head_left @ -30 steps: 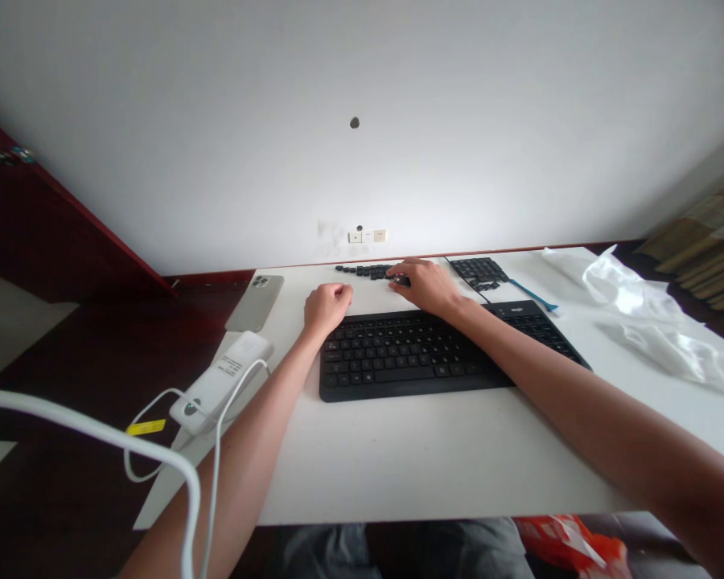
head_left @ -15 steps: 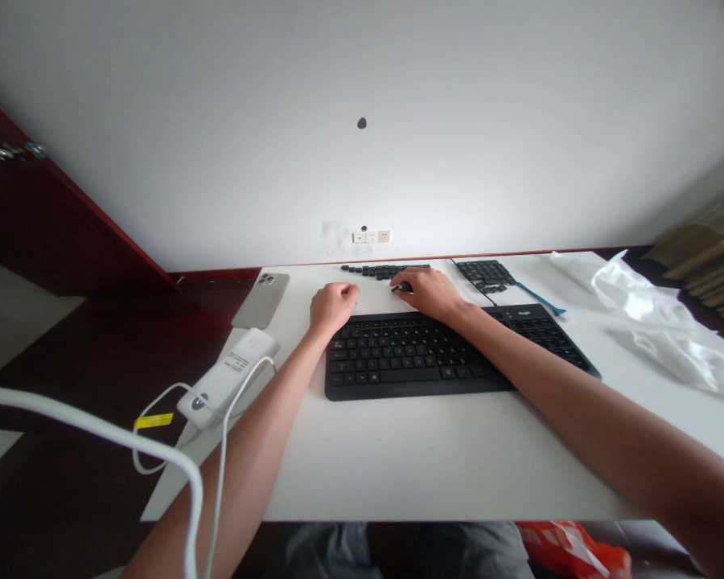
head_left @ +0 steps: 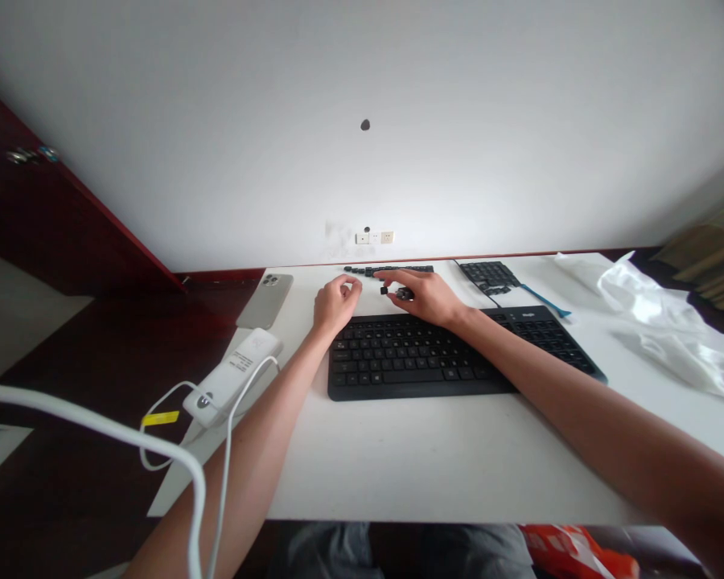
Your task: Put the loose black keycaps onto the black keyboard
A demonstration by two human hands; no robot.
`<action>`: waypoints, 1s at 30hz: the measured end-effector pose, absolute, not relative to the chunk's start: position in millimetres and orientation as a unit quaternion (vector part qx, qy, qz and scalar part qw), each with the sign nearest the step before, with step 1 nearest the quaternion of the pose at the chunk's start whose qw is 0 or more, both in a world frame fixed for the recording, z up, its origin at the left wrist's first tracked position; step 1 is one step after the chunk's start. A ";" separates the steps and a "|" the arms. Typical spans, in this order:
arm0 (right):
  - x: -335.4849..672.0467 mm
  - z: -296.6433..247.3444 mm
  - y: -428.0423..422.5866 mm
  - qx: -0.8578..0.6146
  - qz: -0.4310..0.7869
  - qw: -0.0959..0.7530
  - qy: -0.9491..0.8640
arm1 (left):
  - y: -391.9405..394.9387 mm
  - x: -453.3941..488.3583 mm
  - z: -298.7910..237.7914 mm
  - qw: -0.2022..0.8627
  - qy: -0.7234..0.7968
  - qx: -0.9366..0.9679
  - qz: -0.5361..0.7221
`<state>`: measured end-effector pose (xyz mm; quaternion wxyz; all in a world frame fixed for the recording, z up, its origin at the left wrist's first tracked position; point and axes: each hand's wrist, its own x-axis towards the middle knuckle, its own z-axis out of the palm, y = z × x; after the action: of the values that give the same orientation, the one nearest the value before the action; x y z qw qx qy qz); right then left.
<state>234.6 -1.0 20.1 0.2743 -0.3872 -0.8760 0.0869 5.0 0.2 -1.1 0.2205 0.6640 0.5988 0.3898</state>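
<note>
Head-camera view of a white table [head_left: 434,466], where a person's two bare hands work just beyond the far edge of a black keyboard [head_left: 452,354]. Right hand [head_left: 425,296], arm stretched across the keyboard's middle, pinches a small black keycap [head_left: 403,293] between thumb and fingertips, with a second loose keycap [head_left: 384,290] just left of it, apparently touching a fingertip, though that is hard to tell. Left hand [head_left: 335,304], above the keyboard's far-left corner, is loosely curled with thumb and forefinger nearly meeting; whether it grips anything cannot be told. Beyond both hands, a row of loose keycaps [head_left: 389,269] lies along the table's back edge. A second, smaller keypad piece [head_left: 490,275] and a blue tool [head_left: 546,301] sit behind the keyboard's right end. Crumpled clear plastic [head_left: 664,322] lies well to the keyboard's right. Left of the keyboard rest a phone [head_left: 265,300] and a white power bank [head_left: 232,376] with its white cable [head_left: 217,482].
</note>
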 end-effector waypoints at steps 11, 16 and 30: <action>228.1 21.4 -8.4 -0.341 0.104 0.295 -0.887 | 7.4 2.2 -10.1 0.301 0.434 0.768 0.363; 227.9 17.1 -5.1 -0.328 0.097 0.320 -0.884 | 11.9 0.7 -13.8 0.360 0.399 0.745 0.396; 228.4 18.1 -4.5 -0.315 0.110 0.313 -0.889 | 15.3 -1.3 -18.9 0.368 0.416 0.739 0.381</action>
<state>228.4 -4.5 18.1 0.3132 -0.3147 -0.8893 0.1095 -1.3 15.3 -18.9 0.3680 0.7392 0.4164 0.3805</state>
